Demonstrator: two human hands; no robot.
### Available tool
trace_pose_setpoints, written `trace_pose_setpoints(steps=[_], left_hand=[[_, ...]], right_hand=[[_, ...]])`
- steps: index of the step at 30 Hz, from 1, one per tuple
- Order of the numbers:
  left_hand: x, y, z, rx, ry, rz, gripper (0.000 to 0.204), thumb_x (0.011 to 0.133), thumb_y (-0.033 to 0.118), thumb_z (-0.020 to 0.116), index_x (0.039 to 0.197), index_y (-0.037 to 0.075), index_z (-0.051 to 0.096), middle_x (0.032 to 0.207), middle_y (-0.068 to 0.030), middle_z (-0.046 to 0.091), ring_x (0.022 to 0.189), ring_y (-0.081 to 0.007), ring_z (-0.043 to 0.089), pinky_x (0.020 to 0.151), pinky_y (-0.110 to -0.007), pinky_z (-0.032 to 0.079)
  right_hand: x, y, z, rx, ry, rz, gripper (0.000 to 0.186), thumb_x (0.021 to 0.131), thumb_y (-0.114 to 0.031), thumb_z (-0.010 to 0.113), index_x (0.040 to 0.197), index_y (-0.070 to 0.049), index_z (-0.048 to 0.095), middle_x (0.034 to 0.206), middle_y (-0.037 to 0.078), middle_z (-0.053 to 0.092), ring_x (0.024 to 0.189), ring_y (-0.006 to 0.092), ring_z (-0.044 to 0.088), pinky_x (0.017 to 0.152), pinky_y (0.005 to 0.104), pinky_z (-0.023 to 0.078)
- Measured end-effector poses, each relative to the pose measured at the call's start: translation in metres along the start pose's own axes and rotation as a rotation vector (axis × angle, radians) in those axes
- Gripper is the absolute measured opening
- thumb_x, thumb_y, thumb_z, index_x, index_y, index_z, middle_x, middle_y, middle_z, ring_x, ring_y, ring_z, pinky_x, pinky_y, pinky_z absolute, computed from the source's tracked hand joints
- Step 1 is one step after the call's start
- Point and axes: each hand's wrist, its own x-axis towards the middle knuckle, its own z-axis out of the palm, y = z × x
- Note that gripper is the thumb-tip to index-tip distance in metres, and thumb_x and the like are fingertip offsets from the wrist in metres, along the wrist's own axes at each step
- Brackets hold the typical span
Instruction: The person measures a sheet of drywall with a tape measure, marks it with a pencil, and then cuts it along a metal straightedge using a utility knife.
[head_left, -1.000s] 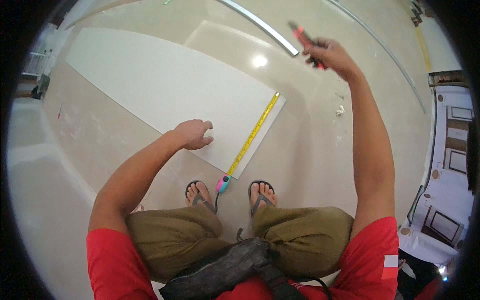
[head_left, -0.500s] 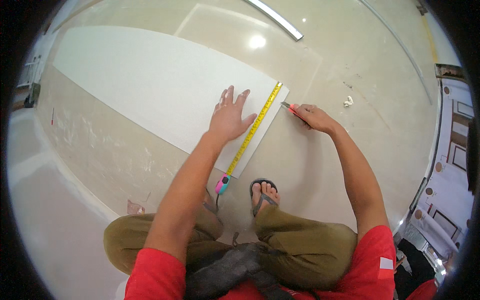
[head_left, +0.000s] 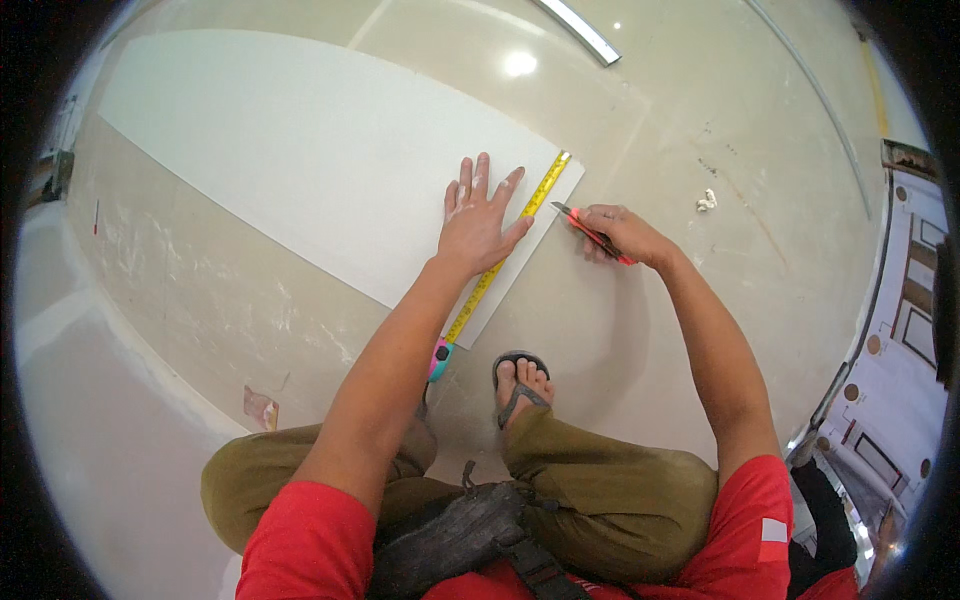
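Two bare hands of yours are over the near end of a white board (head_left: 300, 150), which lies flat on the pale floor (head_left: 650, 370) and stretches off to the upper left. Your left hand (head_left: 475, 232) is palm down on it, the fingers spread and grasping nothing, with the thumb reaching over the yellow tape (head_left: 541, 192). That tape runs slantwise across the board just inside its end edge, leaving a narrow strip of white beyond it. Its metal tip is by the far corner, and its pink and blue case (head_left: 440, 358) is at the near side, partly behind your left forearm.

Your right hand (head_left: 622, 237) has its fingers closed round a red and black knife (head_left: 598, 238). The blade is out and points to the upper left, its tip at the board's end edge; from this height it is hard to say whether the steel touches the board or hangs just above it.

Your right foot, in a dark sandal (head_left: 521, 388), is on the floor near the board's end. A black pouch (head_left: 455, 530) sits at your waist, between olive trousers (head_left: 620, 485). Farther off, a metal channel (head_left: 585, 30) lies beyond the board, a thin rod (head_left: 825, 105) curves at the upper right, and white crumbs (head_left: 706, 201) dot the floor to the right of the knife.
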Motion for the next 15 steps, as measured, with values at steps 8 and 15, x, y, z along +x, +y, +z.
trace_pose_setpoints(steps=[8, 15], left_hand=[[-0.003, -0.004, 0.005, 0.074, 0.014, 0.074, 0.053, 0.106, 0.040, 0.055, 0.157, 0.044, 0.044, 0.173, -0.0277, 0.010, 0.161, -0.0460, 0.006, 0.126, -0.060, 0.015], [-0.002, 0.002, 0.006, 0.098, -0.037, 0.042, 0.052, 0.106, 0.040, 0.055, 0.156, 0.045, 0.046, 0.173, -0.0283, 0.005, 0.160, -0.0493, 0.001, 0.125, -0.064, 0.012]], right_hand=[[0.011, 0.000, -0.001, -0.121, -0.026, -0.040, 0.047, 0.104, -0.049, 0.054, 0.093, -0.003, 0.063, 0.076, 0.006, 0.062, 0.061, 0.0142, 0.057, 0.057, 0.0319, 0.045], [0.017, 0.004, 0.012, -0.099, 0.014, -0.043, 0.048, 0.102, -0.048, 0.054, 0.097, -0.001, 0.063, 0.076, 0.006, 0.060, 0.063, 0.0155, 0.056, 0.058, 0.0323, 0.046]])
